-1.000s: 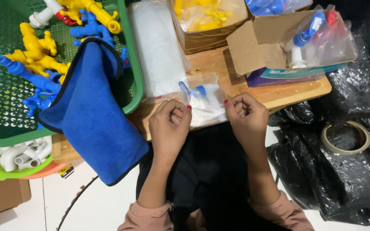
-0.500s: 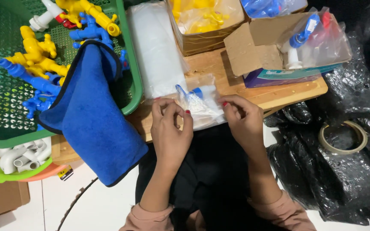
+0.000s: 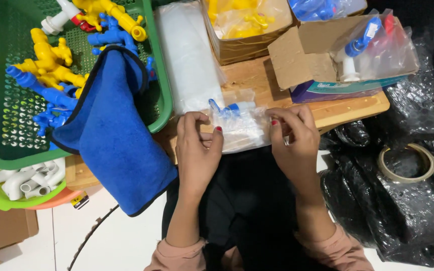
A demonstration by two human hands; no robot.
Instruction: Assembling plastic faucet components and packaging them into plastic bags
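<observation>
My left hand [image 3: 197, 150] and my right hand [image 3: 292, 138] pinch the two sides of a clear plastic bag [image 3: 239, 125] that lies on the front edge of a wooden table [image 3: 257, 80]. Inside the bag is a white plastic tap with a blue handle [image 3: 227, 108]. The fingers of both hands are curled on the bag's edges, thumbs on top. A stack of clear empty bags [image 3: 189, 55] lies just behind the left hand.
A green perforated basket [image 3: 6, 125] at left holds yellow and blue plastic taps, with a blue cloth [image 3: 109, 135] draped over its rim. Cardboard boxes [image 3: 297, 55] of bagged taps stand behind. A tape roll [image 3: 407, 163] rests on black plastic at right. White pipe fittings [image 3: 21, 178] lie lower left.
Both hands have shifted slightly along the bag's edges, and the bag with the tap has moved a little toward the table's front edge.
</observation>
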